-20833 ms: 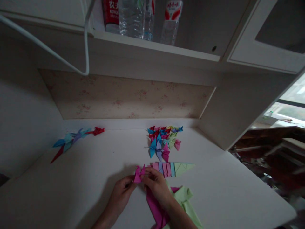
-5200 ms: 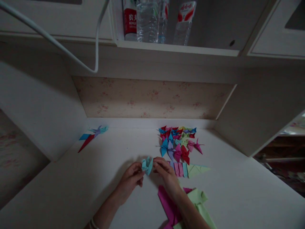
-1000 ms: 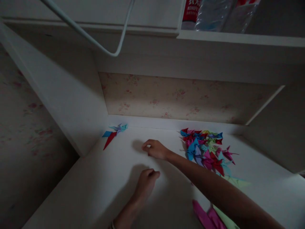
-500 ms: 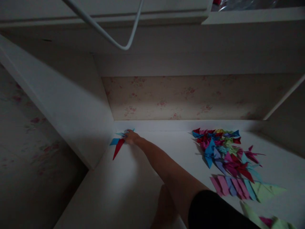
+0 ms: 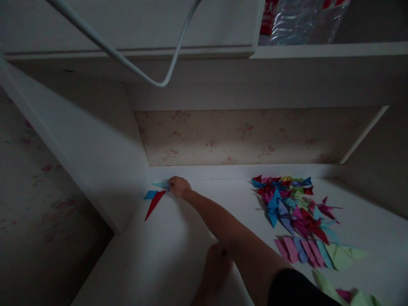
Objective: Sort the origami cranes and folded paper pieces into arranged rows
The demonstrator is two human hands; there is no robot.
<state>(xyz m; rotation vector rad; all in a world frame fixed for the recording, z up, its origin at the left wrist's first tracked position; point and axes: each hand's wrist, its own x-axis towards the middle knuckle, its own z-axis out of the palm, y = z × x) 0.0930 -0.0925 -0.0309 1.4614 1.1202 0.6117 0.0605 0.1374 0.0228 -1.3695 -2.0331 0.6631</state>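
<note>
With our right hand [image 5: 179,187], we reach to the surface's [image 5: 143,263] far left corner, fingers pinching the end of a light blue folded paper [image 5: 160,184]. 1 red piece [image 5: 154,205] and 1 blue piece [image 5: 149,194] lie just beside it. Our left hand [image 5: 218,260] is near our right forearm [image 5: 236,231]; we cannot tell its fingers' state. Colourful folded papers [image 5: 287,199] cluster well apart, to the right.

Dim light falls over my white desktop [image 5: 137,263], with soft shadows along the white side panel [image 5: 105,161] on my left. Behind it I see 1 strip of floral wallpaper [image 5: 236,138]. Above hang white cabinets [image 5: 134,29] and an open shelf [image 5: 325,50]; more floral wall shows at far left.
</note>
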